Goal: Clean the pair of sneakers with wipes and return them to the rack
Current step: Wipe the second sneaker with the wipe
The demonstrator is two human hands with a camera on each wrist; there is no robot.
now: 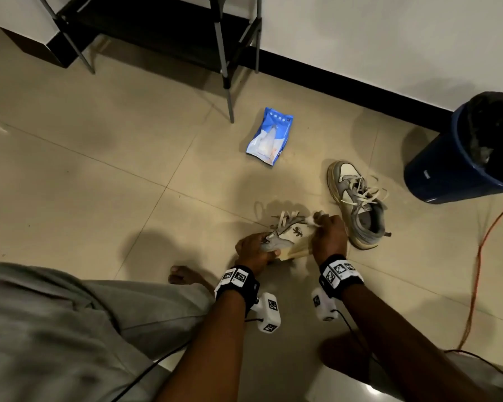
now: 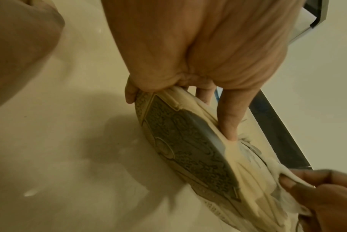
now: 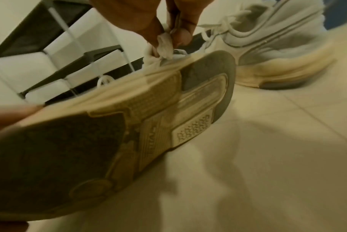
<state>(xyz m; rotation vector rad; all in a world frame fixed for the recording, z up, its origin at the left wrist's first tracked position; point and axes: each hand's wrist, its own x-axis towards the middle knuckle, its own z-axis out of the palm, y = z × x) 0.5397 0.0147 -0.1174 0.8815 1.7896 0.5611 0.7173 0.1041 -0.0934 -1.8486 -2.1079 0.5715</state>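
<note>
My left hand [image 1: 254, 248] grips a cream and grey sneaker [image 1: 295, 235] by its toe end and holds it on its side above the floor, sole toward me. That patterned sole [image 2: 190, 144] fills both wrist views [image 3: 113, 138]. My right hand [image 1: 328, 230] pinches a crumpled white wipe [image 3: 164, 45] against the heel end of the upper. The second sneaker [image 1: 357, 201] stands upright on the floor just right of my hands, laces loose. A blue pack of wipes [image 1: 269, 139] lies on the tiles further away.
The black shoe rack [image 1: 157, 30] on grey legs stands at the top left against the wall. A dark blue bin [image 1: 465, 152] with a black liner is at the right. An orange cable [image 1: 476, 271] runs along the floor on the right. My bare foot [image 1: 183, 275] rests near my left wrist.
</note>
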